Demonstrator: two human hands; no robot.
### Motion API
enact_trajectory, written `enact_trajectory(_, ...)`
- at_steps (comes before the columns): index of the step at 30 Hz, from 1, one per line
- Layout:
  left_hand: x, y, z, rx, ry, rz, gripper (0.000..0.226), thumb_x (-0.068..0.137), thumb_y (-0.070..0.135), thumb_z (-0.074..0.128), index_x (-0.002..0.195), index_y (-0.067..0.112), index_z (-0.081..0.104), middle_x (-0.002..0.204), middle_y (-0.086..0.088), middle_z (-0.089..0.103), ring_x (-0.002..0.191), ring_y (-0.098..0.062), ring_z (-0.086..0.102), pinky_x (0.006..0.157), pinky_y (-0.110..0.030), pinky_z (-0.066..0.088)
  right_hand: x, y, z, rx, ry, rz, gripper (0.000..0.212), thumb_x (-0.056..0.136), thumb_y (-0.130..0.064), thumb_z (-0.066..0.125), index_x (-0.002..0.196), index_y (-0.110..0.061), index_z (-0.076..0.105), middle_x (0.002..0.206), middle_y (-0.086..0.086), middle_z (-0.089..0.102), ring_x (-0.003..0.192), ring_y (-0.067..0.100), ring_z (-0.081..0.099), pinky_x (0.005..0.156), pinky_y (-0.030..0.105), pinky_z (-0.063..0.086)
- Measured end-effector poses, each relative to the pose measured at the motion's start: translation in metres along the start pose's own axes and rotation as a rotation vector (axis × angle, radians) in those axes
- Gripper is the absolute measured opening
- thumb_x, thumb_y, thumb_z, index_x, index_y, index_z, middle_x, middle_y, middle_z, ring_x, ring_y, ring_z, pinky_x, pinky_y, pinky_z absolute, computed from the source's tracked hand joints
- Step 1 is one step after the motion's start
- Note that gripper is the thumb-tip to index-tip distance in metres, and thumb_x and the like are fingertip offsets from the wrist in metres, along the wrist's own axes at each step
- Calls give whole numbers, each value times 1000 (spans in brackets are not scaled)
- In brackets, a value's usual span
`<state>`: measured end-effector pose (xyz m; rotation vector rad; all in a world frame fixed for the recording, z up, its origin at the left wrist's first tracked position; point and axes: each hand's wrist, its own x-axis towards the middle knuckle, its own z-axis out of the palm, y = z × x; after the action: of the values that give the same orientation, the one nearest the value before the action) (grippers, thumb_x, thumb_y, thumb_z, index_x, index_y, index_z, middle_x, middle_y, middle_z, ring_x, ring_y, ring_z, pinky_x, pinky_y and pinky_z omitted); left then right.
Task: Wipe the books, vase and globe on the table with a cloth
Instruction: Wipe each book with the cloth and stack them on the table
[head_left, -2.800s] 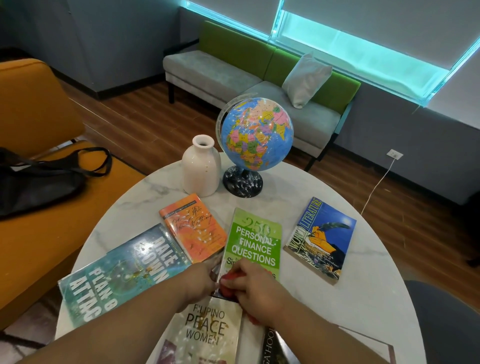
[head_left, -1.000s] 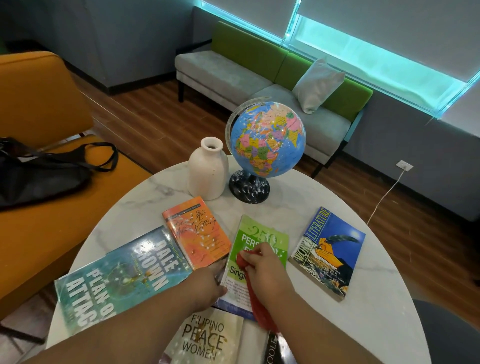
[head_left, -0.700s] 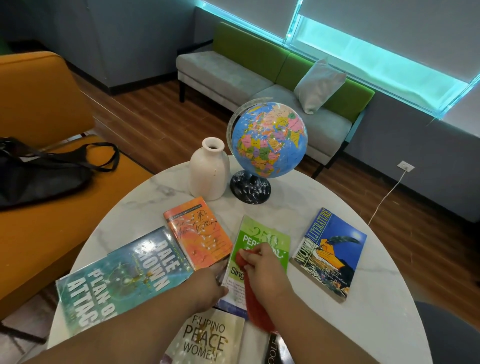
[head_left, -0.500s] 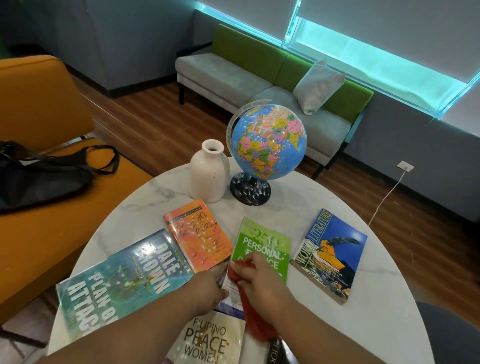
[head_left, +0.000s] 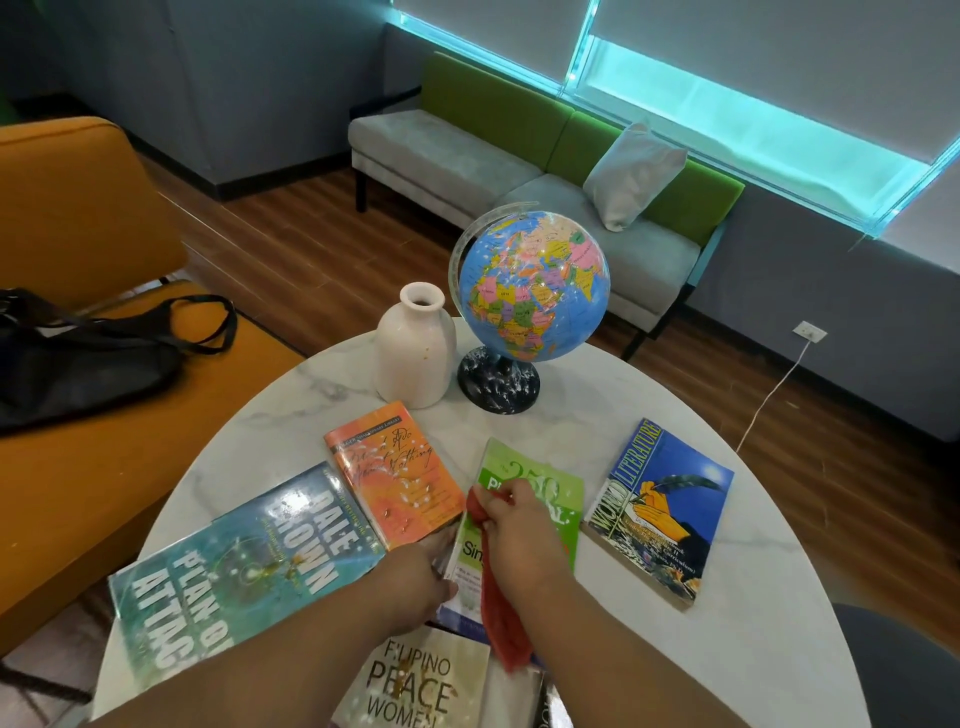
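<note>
- Since half a second ago my right hand (head_left: 519, 540) has slid up the green book (head_left: 561, 499) toward its far edge, gripping the red cloth (head_left: 501, 623), its tail trailing over the near edge.
- Left hand (head_left: 415, 577) sits on that book's left edge; whether it grips or just presses, I cannot tell.
- Orange book (head_left: 395, 473) lies just beside that edge; blue book (head_left: 660, 514) apart on the right.
- Vase (head_left: 413, 348) and globe (head_left: 535, 286) stand together near the table's (head_left: 727, 649) far rim, bare marble before them.
</note>
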<state>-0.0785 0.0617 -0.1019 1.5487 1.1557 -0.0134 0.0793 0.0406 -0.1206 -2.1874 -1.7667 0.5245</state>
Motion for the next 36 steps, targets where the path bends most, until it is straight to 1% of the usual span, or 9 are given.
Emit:
enact_trajectory(5,-2,2,0,21,4,1,67,94,15,58,148,41,28,91,3,56,75,-6,52,58,-11,37,-15,18,-6,-113,-38,-82,26,94,-39,49,115,-27,58,88,-27,42,79,-1,49,81,21,45)
enact_trajectory(10,-1,1,1,33,17,-22,68,93,16,59,148,41,27,110,-4,63,88,-13,55,71,-17,41,-18,31,-19,-144,-64,-23,33,98,-28,45,129,-30,54,119,-3,45,104,20,54,93,28,47)
enact_trajectory(12,-2,1,1,30,14,-22,68,93,15,59,147,42,27,100,-2,61,83,-11,56,67,-17,41,-31,26,-19,-247,-99,-192,28,97,-46,45,116,-28,56,105,-11,54,91,9,57,80,22,49)
enact_trajectory(15,-5,4,0,36,22,-19,69,92,14,60,148,39,28,115,-10,65,90,-18,59,71,-19,42,-50,41,-17,-320,-158,-316,79,71,-90,25,109,-29,57,96,-20,55,87,2,58,77,22,49)
enact_trajectory(19,-7,12,0,84,30,-13,69,91,9,59,148,33,30,126,-9,61,110,-23,59,89,-26,48,-55,55,-43,-149,-141,-4,26,91,-37,56,111,-26,69,102,-18,54,92,3,58,82,12,44)
enact_trajectory(21,-8,18,1,93,30,-12,66,91,6,57,147,30,33,128,-7,60,111,-23,59,94,-31,50,-51,57,-60,-91,-171,134,32,94,-17,55,124,-23,65,119,-5,49,111,13,53,96,17,38)
enact_trajectory(26,-17,20,-7,-175,-51,-60,63,93,5,55,147,30,33,108,-6,66,87,-20,66,69,-28,56,-56,64,-98,35,-57,228,36,92,-10,58,126,-22,64,108,-2,45,106,15,50,96,17,36)
enact_trajectory(29,-21,15,-19,-232,-43,-63,59,93,4,53,145,27,38,112,-7,66,92,-23,67,70,-32,57,-65,67,-107,78,-38,219,38,92,-8,58,127,-24,63,106,-2,46,98,10,47,78,5,31)
enact_trajectory(36,-19,38,-30,-531,-8,-26,36,95,-1,47,126,15,57,103,-13,70,77,-21,62,57,-27,52,-71,66,-102,166,73,242,37,91,-10,61,126,-23,64,111,0,51,104,13,49,85,14,29)
